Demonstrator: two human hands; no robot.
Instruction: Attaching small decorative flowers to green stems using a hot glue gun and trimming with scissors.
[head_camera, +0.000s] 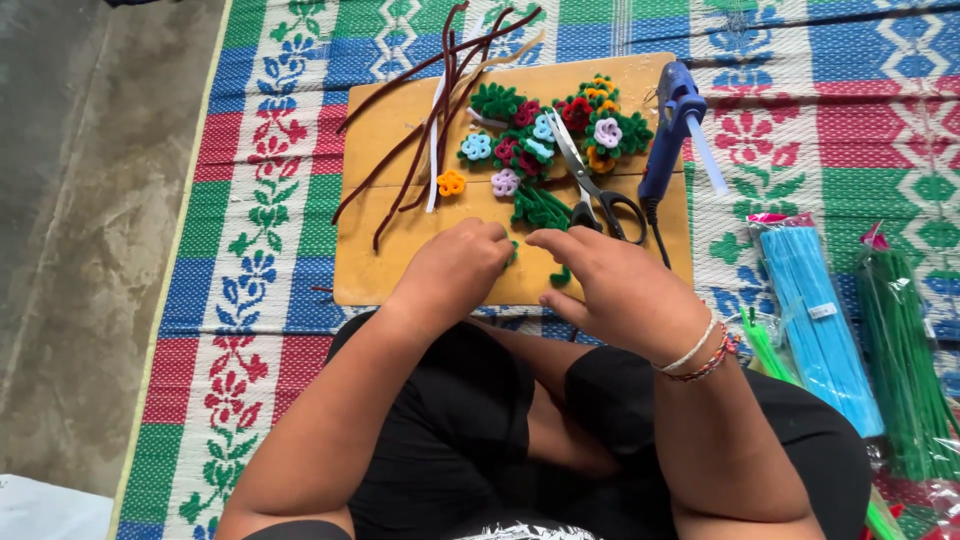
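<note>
Both hands, left hand (455, 265) and right hand (610, 285), pinch a green pipe-cleaner piece (560, 275) at the wooden board (400, 270)'s near edge (fingers curled tight), scissors (590, 185) beside for reach.

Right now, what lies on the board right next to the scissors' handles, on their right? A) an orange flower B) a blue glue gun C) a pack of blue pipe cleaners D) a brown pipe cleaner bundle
B: the blue glue gun lies along the wooden board's right edge, beside the scissors.
</note>
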